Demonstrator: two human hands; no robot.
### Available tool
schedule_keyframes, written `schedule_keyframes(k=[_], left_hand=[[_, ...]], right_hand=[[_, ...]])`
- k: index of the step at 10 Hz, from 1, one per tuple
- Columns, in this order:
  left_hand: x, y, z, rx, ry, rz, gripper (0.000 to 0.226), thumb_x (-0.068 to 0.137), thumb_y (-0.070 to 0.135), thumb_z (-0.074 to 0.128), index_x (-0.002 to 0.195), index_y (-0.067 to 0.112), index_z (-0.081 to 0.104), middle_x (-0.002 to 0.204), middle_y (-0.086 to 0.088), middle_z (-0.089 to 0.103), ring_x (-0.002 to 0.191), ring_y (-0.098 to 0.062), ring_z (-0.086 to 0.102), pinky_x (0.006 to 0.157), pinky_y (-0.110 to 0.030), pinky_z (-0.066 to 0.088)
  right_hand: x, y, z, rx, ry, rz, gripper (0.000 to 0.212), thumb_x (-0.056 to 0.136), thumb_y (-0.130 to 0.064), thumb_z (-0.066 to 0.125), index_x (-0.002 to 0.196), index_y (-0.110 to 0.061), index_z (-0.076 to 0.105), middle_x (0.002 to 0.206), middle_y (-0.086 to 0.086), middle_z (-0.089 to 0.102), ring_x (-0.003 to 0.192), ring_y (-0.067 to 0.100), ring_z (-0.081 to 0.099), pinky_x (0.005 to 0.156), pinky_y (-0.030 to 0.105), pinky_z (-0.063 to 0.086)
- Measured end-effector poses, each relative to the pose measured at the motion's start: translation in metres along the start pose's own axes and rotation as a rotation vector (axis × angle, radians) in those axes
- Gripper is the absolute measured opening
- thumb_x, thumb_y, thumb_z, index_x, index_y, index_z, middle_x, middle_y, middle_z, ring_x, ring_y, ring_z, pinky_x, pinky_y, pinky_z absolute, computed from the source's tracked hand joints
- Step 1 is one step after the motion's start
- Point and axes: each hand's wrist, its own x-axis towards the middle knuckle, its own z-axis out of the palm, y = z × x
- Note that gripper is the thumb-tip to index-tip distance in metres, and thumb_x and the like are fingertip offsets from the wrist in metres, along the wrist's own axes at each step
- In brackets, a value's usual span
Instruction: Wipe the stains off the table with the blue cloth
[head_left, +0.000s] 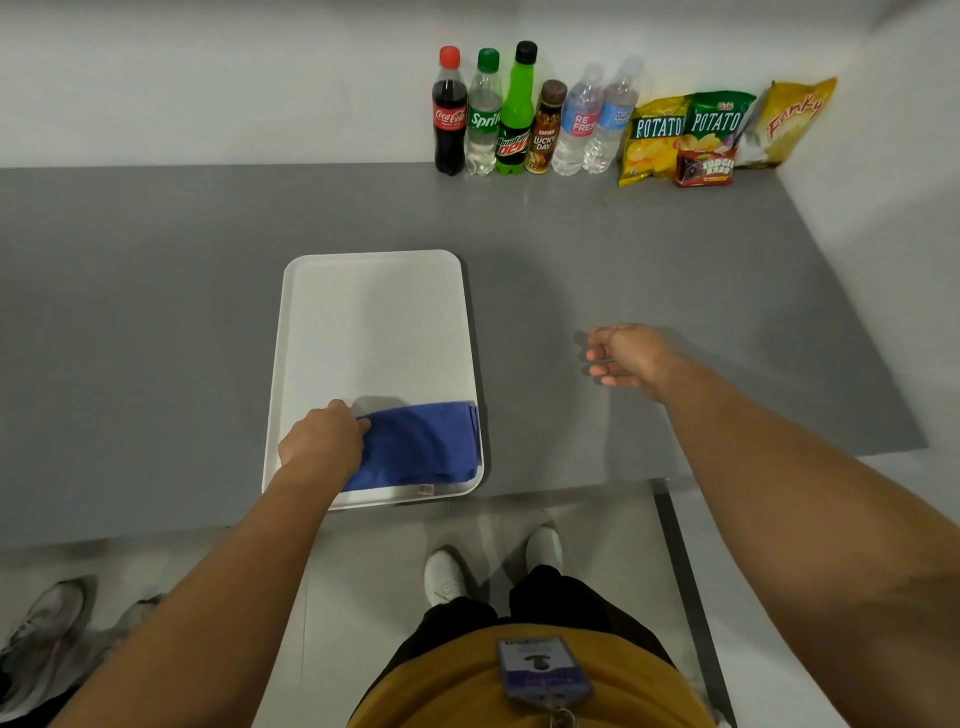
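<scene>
Fingers of my left hand are curled down on the left edge of the blue cloth, holding it or just about to, can't tell how tight. Right hand floats above the grey worktop, well apart from the cloth, its fingers bent loose w/ nothing in them.

How far along? I think it's only the start. Cloth sits on the white tray, at the near end, not on the worktop yet. No wiping has begun as far as I can see. Left to do: lift cloth off tray, take it to the dirty spot, rub till clean. I can't see any clear stains from here; worktop looks plain grey, w/ a dark shade by my right hand, prob. just shadow.

Cloth is deep blue, folded into a flat stack w/ layers showing at its right side. Looks soft & floppy. A small tag pokes out at its near edge.
</scene>
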Motion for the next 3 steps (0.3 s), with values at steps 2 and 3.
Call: schedule_keyframes(k=[2, 3], left_hand=[[-0.01, 0.005, -0.009, 0.053, 0.087, 0.034, 0.034, 0.104, 0.04, 0.046, 0.118, 0.01, 0.051, 0.094, -0.008, 0.056, 0.089, -0.03, 0.057, 0.069, -0.037, 0.042], [-0.017, 0.018, -0.016, 0.071, 0.192, 0.07, 0.035, 0.105, 0.039, 0.042, 0.121, 0.009, 0.052, 0.115, -0.012, 0.059, 0.109, -0.033, 0.056, 0.073, -0.038, 0.04]], right_hand=[[-0.001, 0.005, -0.002, 0.008, -0.001, 0.005, 0.011, 0.104, -0.024, 0.051, 0.102, -0.017, 0.06, 0.077, 0.001, 0.056, 0.062, 0.016, 0.052, 0.061, 0.025, 0.043], [-0.003, 0.004, 0.0, 0.013, 0.02, -0.009, 0.008, 0.102, -0.021, 0.053, 0.104, -0.016, 0.058, 0.078, 0.002, 0.057, 0.062, 0.016, 0.054, 0.062, 0.026, 0.045]])
